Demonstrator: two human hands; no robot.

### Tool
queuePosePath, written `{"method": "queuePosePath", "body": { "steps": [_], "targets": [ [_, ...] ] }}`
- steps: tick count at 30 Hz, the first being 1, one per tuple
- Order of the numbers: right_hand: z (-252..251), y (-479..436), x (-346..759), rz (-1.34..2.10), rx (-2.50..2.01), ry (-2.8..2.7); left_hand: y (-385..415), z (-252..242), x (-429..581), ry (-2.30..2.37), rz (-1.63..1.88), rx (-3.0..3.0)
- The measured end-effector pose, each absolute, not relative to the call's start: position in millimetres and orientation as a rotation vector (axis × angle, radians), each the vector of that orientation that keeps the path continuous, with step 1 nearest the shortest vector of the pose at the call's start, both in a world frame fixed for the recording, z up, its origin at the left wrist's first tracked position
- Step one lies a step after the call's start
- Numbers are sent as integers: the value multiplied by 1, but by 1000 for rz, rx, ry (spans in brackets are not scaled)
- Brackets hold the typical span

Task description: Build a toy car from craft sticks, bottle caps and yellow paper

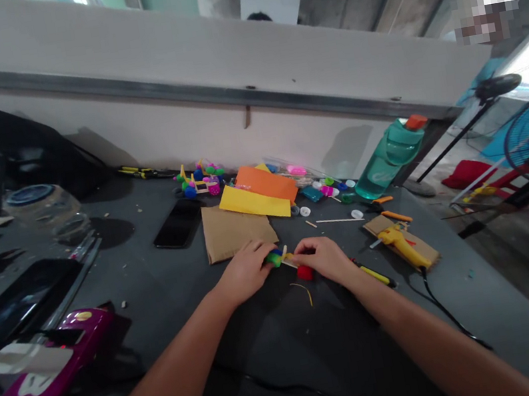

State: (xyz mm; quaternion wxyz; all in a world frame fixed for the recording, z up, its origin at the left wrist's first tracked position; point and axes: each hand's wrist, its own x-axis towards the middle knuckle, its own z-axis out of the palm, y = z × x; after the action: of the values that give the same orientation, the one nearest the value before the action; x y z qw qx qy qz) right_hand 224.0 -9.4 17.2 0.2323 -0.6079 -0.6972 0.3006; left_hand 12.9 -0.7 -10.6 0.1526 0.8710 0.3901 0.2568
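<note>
My left hand [244, 272] and my right hand [320, 259] meet over the dark table top [271, 359], both pinching a small craft piece [279, 258]. It has a green and blue rounded end on a wooden stick. A red cap [305, 273] sits at its other end, just below my right fingers. Part of the stick is hidden by my fingers. Behind my left hand lies a brown kraft paper sheet [237, 229]. To my right are a yellow-handled tool [376, 276] and a yellow glue gun [401, 244] on cardboard.
Yellow and orange paper [264, 194], a black phone [180, 223], a colourful craft model [201, 181] and a teal bottle [389, 157] stand at the back. A magenta device [56, 361] and a dark tablet [13, 304] lie left. A black cable [445, 309] trails right.
</note>
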Motion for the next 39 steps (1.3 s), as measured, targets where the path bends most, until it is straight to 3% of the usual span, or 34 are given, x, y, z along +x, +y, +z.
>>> {"method": "queuePosePath", "body": {
  "steps": [5, 9, 13, 23, 39],
  "targets": [
    [19, -3, 243, 999, -1514, -1585, -2, -10, 13, 1161, 713, 2420],
    [24, 11, 264, 778, -1490, -1513, -3, -10, 12, 1202, 681, 2399],
    [22, 30, 274, 374, -1592, -1685, -5, -7, 9, 1178, 669, 2388],
    [0, 52, 240, 56, -1483, -2325, -7, -9, 5, 1178, 688, 2323],
    [15, 67, 255, 38, -1067, -2874, -6, -12, 5, 1190, 687, 2342]
  ]
}}
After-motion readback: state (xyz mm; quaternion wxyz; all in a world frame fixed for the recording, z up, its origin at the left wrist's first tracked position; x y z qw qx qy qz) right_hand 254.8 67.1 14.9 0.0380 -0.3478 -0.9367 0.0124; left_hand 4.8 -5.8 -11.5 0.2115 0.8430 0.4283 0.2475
